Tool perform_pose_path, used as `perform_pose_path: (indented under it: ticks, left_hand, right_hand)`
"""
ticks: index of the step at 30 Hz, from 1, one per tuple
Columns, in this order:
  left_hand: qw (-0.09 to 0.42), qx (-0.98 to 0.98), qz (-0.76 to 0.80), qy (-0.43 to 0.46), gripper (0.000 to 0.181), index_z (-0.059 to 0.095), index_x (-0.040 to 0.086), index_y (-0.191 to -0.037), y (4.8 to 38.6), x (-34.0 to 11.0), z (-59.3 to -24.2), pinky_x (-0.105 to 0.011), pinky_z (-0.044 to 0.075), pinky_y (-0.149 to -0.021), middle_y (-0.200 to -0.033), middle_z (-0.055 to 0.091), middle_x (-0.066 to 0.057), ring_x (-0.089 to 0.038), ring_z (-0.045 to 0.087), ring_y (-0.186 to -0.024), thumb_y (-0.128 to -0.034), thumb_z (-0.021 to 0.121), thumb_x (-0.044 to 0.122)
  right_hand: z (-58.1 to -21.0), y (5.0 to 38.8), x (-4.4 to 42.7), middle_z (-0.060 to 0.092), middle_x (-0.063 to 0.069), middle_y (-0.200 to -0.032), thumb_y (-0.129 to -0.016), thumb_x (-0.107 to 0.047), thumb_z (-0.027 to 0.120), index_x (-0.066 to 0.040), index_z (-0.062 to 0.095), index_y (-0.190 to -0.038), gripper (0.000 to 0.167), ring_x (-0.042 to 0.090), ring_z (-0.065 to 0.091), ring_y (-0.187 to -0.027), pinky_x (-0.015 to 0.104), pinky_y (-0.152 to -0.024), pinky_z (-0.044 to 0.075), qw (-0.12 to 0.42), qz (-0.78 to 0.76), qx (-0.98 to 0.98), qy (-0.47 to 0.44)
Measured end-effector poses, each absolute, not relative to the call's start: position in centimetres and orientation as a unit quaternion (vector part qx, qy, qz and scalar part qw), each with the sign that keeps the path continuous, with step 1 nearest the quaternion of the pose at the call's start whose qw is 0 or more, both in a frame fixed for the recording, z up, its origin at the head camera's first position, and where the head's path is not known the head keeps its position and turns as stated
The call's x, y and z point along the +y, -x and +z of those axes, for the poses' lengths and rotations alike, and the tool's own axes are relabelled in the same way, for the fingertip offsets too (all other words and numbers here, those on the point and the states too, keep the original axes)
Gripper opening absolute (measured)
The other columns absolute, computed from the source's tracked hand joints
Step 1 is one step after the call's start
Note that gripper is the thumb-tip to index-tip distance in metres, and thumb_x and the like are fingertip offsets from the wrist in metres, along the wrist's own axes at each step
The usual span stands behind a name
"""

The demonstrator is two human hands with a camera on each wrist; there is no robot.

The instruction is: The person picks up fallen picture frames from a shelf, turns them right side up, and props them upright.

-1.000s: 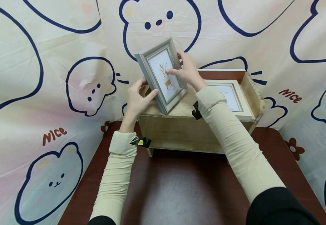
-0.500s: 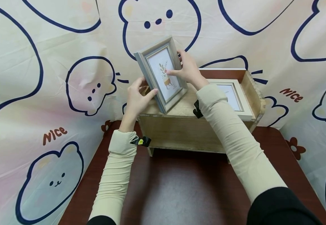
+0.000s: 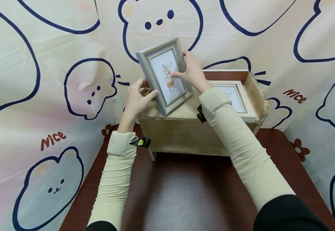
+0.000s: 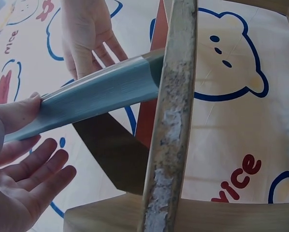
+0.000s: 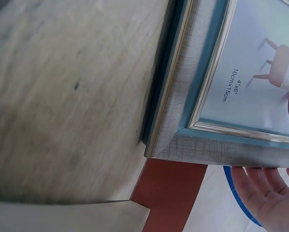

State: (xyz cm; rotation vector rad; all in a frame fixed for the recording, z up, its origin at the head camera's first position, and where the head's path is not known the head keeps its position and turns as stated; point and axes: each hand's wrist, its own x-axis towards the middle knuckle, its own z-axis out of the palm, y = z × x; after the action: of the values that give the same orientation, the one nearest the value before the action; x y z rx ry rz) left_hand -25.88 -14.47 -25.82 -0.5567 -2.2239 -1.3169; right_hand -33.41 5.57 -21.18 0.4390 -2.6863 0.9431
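Head view: grey frame [image 3: 152,80] with plant print [image 3: 171,86] in grip of hands [image 3: 135,100] [image 3: 194,72], cream frame [image 3: 248,101] on shelf [image 3: 184,136]

My left hand [image 4: 14,193], lower left, pinches the blue frame [image 4: 101,92]; my right hand [image 4: 85,29] shows beyond it, upper left.

Pale walls [image 3: 98,45] w/ navy-outlined bears [image 3: 49,179] & red "nice" txt [image 3: 53,140] stand behind dk reddish tbl [image 3: 144,205] w/ glare [image 3: 184,202].
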Motion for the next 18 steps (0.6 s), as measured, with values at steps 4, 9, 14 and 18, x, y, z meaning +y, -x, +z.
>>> perform_pose_path:
  ticks: [4, 9, 14, 18]
  left_hand:
    - [0.242, -0.823, -0.471, 0.207, 0.039, 0.056, -0.005, -0.110, 25.9, -14.6, -25.7, -0.034, 0.046, -0.088, -0.097, 0.060, -0.018, -0.026, 0.057, -0.092, -0.0785, 0.071, 0.012]
    - [0.224, -0.829, -0.469, 0.204, 0.038, 0.055, -0.005, -0.111, 26.1, -14.7, -25.3, -0.034, 0.049, -0.083, -0.090, 0.058, -0.017, -0.024, 0.055, -0.085, -0.0796, 0.070, 0.011]
    - [0.201, -0.838, -0.466, 0.202, 0.038, 0.055, -0.003, -0.114, 26.3, -14.9, -25.1, -0.031, 0.048, -0.078, -0.085, 0.056, -0.013, -0.018, 0.052, -0.079, -0.0808, 0.068, 0.011]
    - [0.182, -0.842, -0.466, 0.203, 0.039, 0.055, -0.002, -0.116, 26.6, -15.1, -24.9, -0.029, 0.045, -0.076, -0.084, 0.056, -0.012, -0.018, 0.052, -0.079, -0.0814, 0.068, 0.010]
  right_hand:
    - [-21.1, 33.0, 5.7, 0.034, 0.009, -0.141, -0.074, -0.043, 0.070, -0.009, 0.022, -0.141, 0.089, 0.021, 0.034, -0.127, 0.032, -0.102, 0.031, 0.126, 0.316, -0.931, -0.129]
    - [-21.0, 32.5, 5.9, 0.031, 0.011, -0.143, -0.074, -0.044, 0.071, -0.006, 0.020, -0.142, 0.092, 0.022, 0.032, -0.129, 0.033, -0.104, 0.028, 0.131, 0.312, -0.935, -0.109]
    - [-21.0, 31.9, 6.1, 0.037, 0.011, -0.138, -0.073, -0.045, 0.071, -0.008, 0.022, -0.140, 0.091, 0.023, 0.039, -0.124, 0.034, -0.099, 0.034, 0.136, 0.314, -0.935, -0.088]
    - [-21.1, 31.5, 6.2, 0.042, 0.011, -0.132, -0.073, -0.048, 0.070, -0.008, 0.024, -0.138, 0.089, 0.023, 0.044, -0.117, 0.036, -0.093, 0.039, 0.145, 0.312, -0.936, -0.079]
